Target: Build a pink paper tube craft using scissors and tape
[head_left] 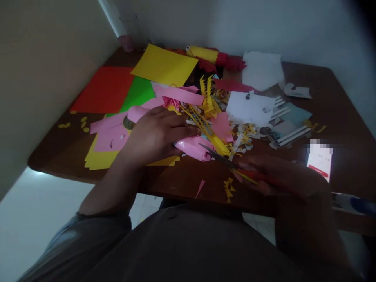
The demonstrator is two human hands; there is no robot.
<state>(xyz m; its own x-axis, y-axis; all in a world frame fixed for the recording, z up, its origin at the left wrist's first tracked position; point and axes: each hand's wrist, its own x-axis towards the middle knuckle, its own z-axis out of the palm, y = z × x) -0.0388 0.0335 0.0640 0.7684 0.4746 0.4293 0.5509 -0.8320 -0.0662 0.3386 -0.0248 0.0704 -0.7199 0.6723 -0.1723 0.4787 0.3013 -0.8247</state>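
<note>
My left hand [155,133] grips a folded piece of pink paper [194,148] near the middle of the brown wooden table [337,105]. My right hand [279,176] holds red-handled scissors [223,158] whose blades point left and touch the pink paper's right end. Yellow cut strips [207,125] lie just behind the pink paper. A small pink scrap [200,188] and a yellow scrap [228,187] rest by the table's front edge.
Red [102,90], green [138,94] and yellow [163,64] paper sheets lie at the back left. White paper [249,107] and white strips [290,133] sit to the right. A lit phone [320,160] lies at the right. Walls close in behind and left.
</note>
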